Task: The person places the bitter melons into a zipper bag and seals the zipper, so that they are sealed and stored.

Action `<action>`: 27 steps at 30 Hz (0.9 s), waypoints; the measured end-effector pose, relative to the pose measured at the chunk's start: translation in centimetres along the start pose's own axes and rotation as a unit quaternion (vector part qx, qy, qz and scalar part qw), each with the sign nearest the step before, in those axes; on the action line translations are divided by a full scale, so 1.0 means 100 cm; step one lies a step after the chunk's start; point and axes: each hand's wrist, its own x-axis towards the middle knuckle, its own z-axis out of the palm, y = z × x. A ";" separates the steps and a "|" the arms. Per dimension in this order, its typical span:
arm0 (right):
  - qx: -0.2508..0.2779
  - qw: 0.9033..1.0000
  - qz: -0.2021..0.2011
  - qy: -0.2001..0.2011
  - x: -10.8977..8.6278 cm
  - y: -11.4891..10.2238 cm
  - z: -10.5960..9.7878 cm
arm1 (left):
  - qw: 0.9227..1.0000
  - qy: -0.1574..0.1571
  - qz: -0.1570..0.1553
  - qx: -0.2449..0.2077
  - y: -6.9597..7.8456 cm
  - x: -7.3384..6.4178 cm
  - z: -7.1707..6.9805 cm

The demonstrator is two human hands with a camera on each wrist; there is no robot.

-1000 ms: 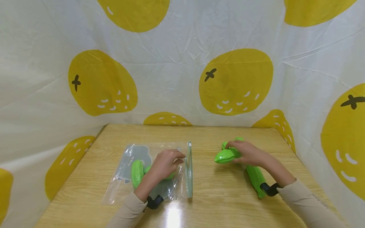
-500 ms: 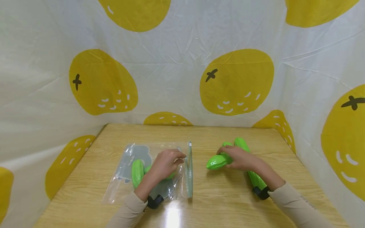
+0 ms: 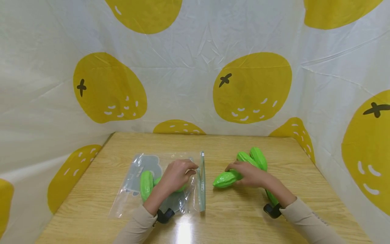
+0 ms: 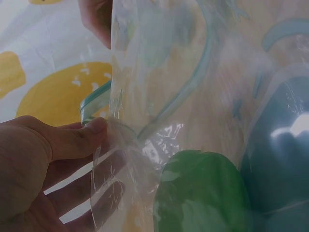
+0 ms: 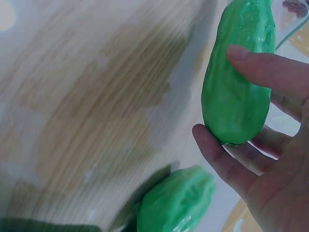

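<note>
my right hand (image 3: pixel 250 175) has hold of a green gourd (image 3: pixel 224 180), my thumb on one side and my fingers bent round the other. the gourd is near the mouth of the clear bag (image 3: pixel 202 193), but not touching it. my left hand (image 3: pixel 176 177) pinches the bag's edge by its mouth, thumb against finger. the bagged gourds (image 3: pixel 147 184) lie under the plastic. the other gourds (image 3: pixel 259 157) lie on the table (image 3: pixel 219 145), close to my right hand and arm.
</note>
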 end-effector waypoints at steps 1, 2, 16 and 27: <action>0.000 1.000 0.000 -0.001 0.000 -0.001 0.001 | 1.000 0.000 0.000 0.001 0.000 0.000 0.000; 0.000 1.000 -0.002 -0.001 0.000 -0.003 0.001 | 1.000 0.000 0.000 0.001 0.000 0.000 0.000; 0.002 1.000 -0.006 -0.012 0.005 -0.010 0.007 | 1.000 0.001 0.001 -0.001 0.001 0.000 -0.001; 0.019 1.000 -0.005 -0.011 0.010 -0.019 0.010 | 1.000 -0.001 0.001 -0.002 0.001 0.001 0.000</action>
